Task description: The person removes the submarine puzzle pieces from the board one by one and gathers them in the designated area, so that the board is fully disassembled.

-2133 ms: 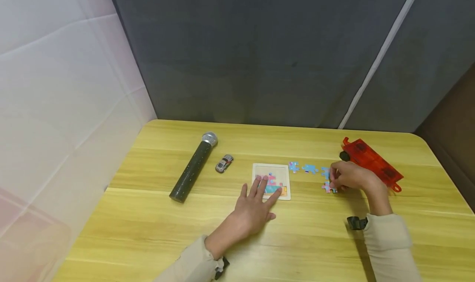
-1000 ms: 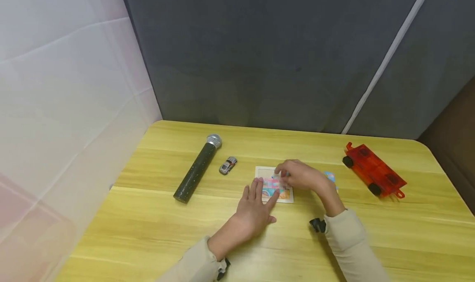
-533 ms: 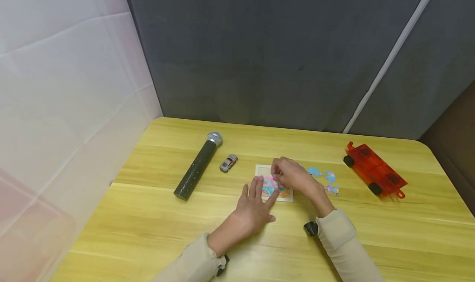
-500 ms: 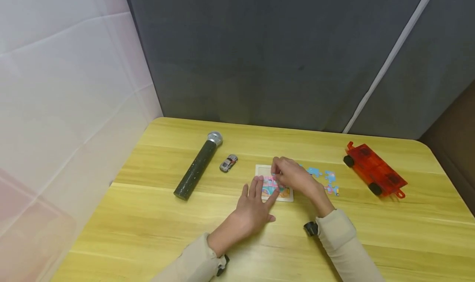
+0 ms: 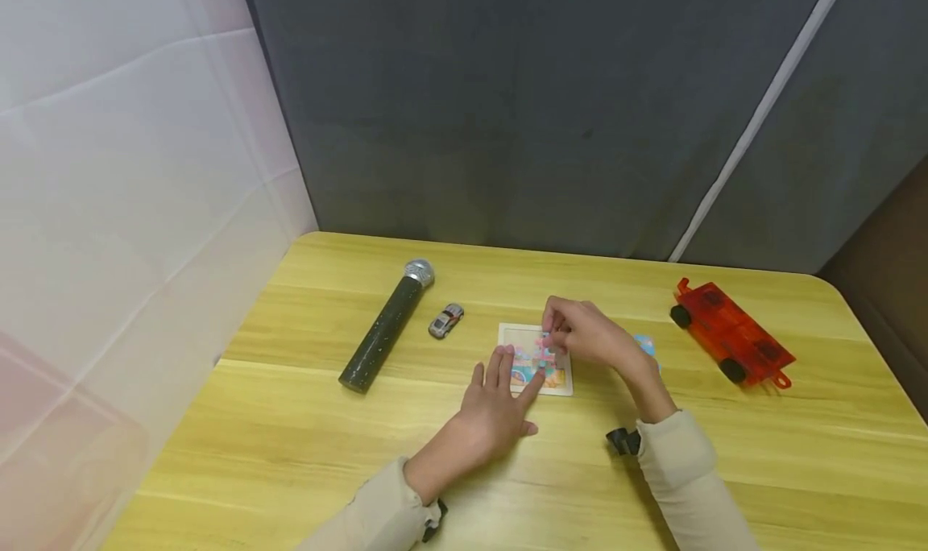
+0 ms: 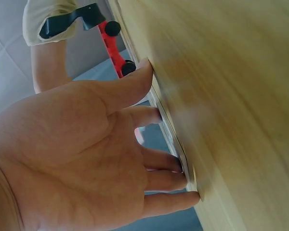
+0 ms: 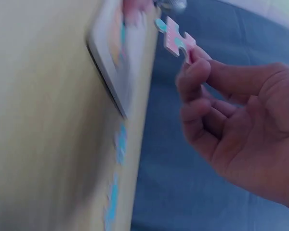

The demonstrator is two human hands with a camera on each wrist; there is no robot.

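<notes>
Pink-and-teal, flat jigsaw piece (image 7: 172, 36) sits pinched between the thumb and curled index finger of the right hand, raised above a small square jigsaw tray with a pale rim (image 5: 522, 337). Nearest of all are two beige sleeves (image 5: 370, 511), coming in from five and seven o'clock. Next comes the left hand (image 5: 496, 410), palm down at the tray's seven o'clock, its fingers straight and spread; it grips nothing, and some fingertips rest on the tray. Pink, teal and orange pieces (image 5: 522, 374) fill the near part of the tray, while its far part shows bare backing. At the tray's two o'clock is the right hand (image 5: 590, 337), its other fingers bent in towards the palm. Past that hand, toward three o'clock, loose light-blue jigsaw pieces (image 5: 644, 344) lie on the yellow wood-grain table (image 5: 290, 454), partly hidden. Farther along three o'clock lies a translucent red toy cart with black wheels (image 5: 735, 333). Toward nine to ten o'clock lies a dark, speckled microphone with a silver head (image 5: 386, 325), and between it and the tray a small silver-grey toy car (image 5: 445, 321). Beyond the table, at twelve, stands a dark grey wall (image 5: 471, 116).
</notes>
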